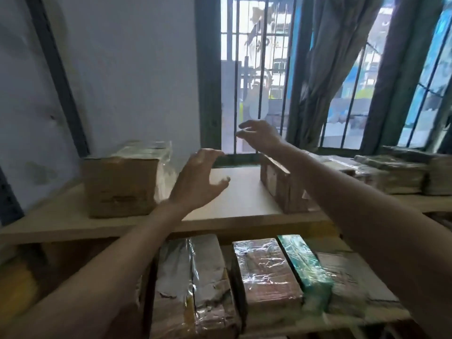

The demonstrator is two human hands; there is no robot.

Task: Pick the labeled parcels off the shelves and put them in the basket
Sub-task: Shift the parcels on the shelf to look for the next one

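Observation:
My left hand (198,178) hovers over the top shelf (239,194), fingers spread and holding nothing. My right hand (260,135) is raised higher, above a brown taped parcel (281,189) on that shelf, fingers apart and empty. A cardboard box (119,184) wrapped in clear film stands at the shelf's left. On the lower shelf lie a large taped parcel (195,287), a film-wrapped brown parcel (266,270) and a green parcel (305,263). No basket is in view, and I cannot make out any labels.
Stacks of wrapped bundles (401,172) fill the top shelf's right end. Behind the shelf is a barred window (256,77) with a grey curtain (337,64). A pale wall (127,69) is at the left. Another flat parcel (352,277) lies right of the green one.

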